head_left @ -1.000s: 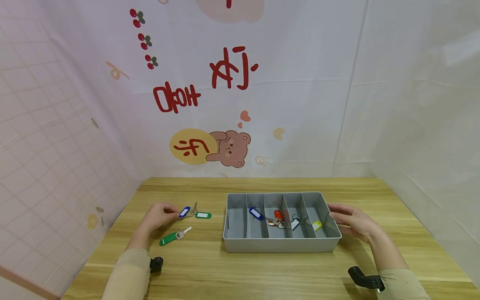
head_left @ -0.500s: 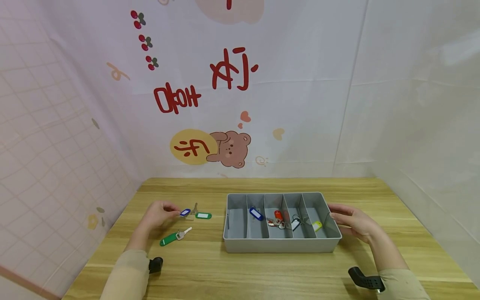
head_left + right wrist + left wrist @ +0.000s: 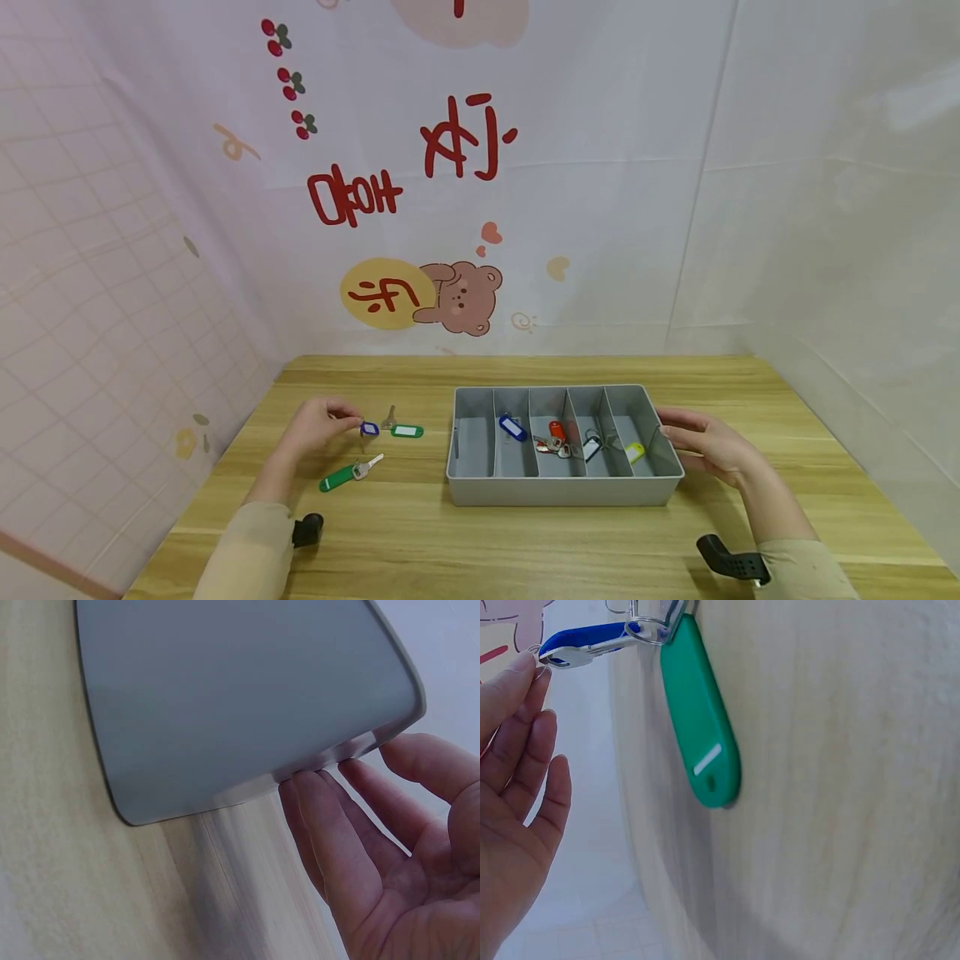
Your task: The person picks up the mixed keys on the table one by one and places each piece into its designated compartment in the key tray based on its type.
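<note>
Thumb and forefinger of my left hand (image 3: pixel 317 429) pinch the ring of a blue key tag (image 3: pixel 369 428), seen in the head view left of the tray. Its silver key (image 3: pixel 574 656) dangles below the ring, edge-on to the blue plastic in the left wrist view. A green key tag (image 3: pixel 337 477) with a key lies nearer me, and a second green key tag (image 3: pixel 407 431) lies just right of the pinched one. Over at the right, my right hand (image 3: pixel 708 443) touches the end wall of a grey divided tray (image 3: pixel 562 492) with extended fingertips.
Inside the tray's compartments lie a blue key tag (image 3: pixel 513 428), red key tags (image 3: pixel 557 431), a black-edged key tag (image 3: pixel 592 447) and a yellow key tag (image 3: pixel 635 452). The wooden table (image 3: pixel 420 550) meets a printed cloth wall (image 3: pixel 600 250) behind.
The blue key tag has tilted and turned in my left hand, and its key now hangs downward. My right hand and the tray stay where they were.
</note>
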A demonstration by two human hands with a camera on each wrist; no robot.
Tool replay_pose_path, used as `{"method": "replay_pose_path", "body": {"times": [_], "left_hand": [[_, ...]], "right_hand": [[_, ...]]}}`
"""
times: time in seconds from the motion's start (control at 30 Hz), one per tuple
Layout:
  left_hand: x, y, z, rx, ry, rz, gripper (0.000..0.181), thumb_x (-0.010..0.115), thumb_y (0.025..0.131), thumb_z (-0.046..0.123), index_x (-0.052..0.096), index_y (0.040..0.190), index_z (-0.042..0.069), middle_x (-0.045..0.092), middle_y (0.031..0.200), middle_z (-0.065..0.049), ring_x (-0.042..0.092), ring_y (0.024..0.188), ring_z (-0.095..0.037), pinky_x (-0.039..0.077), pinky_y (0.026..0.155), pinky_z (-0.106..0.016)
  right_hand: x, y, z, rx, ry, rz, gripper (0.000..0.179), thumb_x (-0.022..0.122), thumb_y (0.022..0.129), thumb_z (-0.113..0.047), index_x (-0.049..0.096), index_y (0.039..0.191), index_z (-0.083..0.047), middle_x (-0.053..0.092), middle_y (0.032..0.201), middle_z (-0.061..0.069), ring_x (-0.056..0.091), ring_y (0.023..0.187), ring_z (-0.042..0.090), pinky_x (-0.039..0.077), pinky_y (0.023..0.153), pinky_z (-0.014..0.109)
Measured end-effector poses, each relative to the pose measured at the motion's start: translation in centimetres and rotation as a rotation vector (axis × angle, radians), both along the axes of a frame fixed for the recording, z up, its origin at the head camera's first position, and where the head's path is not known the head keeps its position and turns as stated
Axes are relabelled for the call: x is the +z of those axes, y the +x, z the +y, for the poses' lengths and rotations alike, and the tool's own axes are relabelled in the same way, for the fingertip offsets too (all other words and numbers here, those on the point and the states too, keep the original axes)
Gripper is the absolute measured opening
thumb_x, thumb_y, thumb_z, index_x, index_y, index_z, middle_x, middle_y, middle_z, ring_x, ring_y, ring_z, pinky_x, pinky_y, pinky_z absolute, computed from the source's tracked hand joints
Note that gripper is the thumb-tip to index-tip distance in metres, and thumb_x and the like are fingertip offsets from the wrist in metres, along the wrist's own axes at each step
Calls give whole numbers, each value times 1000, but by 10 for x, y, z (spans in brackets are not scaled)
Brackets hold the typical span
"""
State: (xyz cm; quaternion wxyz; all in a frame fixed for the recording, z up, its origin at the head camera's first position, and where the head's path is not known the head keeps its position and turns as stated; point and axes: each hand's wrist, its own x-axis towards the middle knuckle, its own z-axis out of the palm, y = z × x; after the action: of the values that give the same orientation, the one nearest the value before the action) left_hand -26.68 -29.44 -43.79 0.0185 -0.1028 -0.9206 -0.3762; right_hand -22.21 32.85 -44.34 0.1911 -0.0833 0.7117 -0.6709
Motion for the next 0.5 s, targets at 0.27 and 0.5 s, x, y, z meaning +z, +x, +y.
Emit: {"method": "replay_pose_path", "body": {"times": [0.27,0.5], "left_hand": [[7,2,4,-53,-21,44,7,75,90,18,78,90,11,70,84,3,60,77,-16,48,69,-34],[16,4,14,-74,-17,63,7,74,90,17,78,90,11,70,83,3,58,74,-17,49,64,-31]], "right_hand": [[1,0,0,5,0,3,57,53,103,-12,28,148,14,61,127,-1,63,109,10,53,90,37],[0,1,0,6,-27,2,54,52,103,-9,31,147,14,62,126,-1,64,109,11,53,90,37]]}}
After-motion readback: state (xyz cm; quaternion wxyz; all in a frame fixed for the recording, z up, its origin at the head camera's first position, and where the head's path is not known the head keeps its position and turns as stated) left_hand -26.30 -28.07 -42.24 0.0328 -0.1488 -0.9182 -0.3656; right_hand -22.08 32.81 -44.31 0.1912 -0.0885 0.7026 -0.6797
